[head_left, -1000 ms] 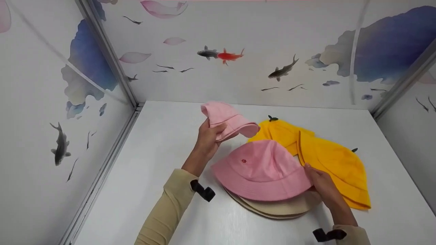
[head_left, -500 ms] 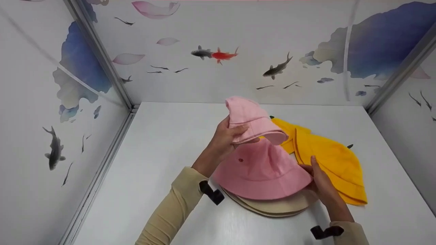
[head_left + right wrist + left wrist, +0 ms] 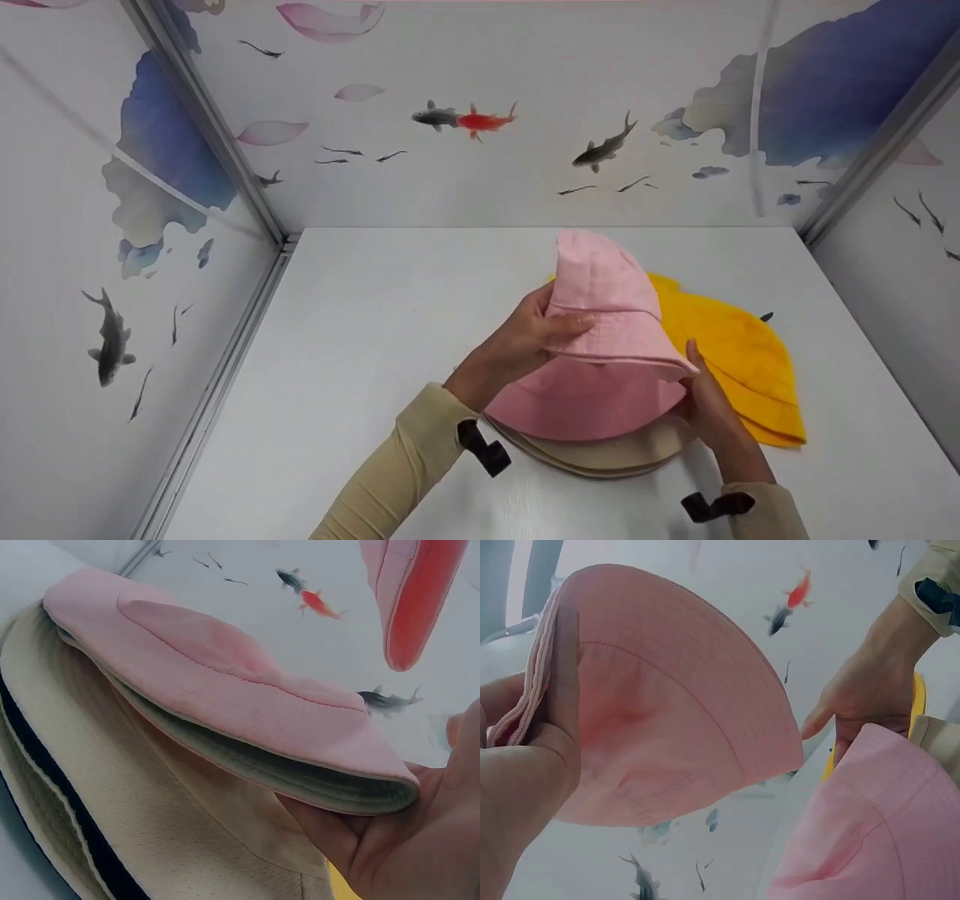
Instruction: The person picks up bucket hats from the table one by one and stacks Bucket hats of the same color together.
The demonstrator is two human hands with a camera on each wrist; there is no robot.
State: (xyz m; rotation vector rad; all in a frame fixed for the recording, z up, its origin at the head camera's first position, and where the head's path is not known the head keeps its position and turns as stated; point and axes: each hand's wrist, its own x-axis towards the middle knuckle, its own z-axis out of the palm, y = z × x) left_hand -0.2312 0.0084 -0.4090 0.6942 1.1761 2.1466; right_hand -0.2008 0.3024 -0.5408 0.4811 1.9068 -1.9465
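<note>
My left hand [image 3: 521, 337] grips a light pink bucket hat [image 3: 607, 300], thumb on its near face. In the left wrist view, folded edges of this hat [image 3: 675, 690] lie between thumb and fingers. A darker pink bucket hat [image 3: 577, 409] sits below, partly hidden behind the raised one. My right hand [image 3: 709, 401] holds its right brim end; in the right wrist view, fingers curl under that brim [image 3: 247, 720] while the thumb stands away from it. The light hat's right brim corner is close to the right thumb; contact cannot be told.
Beige bucket hats [image 3: 622, 457] lie stacked under the darker pink hat. Yellow hats [image 3: 739, 345] with small dark stems lie behind and to the right. The white table [image 3: 360, 315] is bordered by printed wall panels [image 3: 420, 180] at the back and sides.
My left hand has carried the light pink hat rightward and lower, in front of the darker pink one. The right thumb has lifted off the darker hat's brim.
</note>
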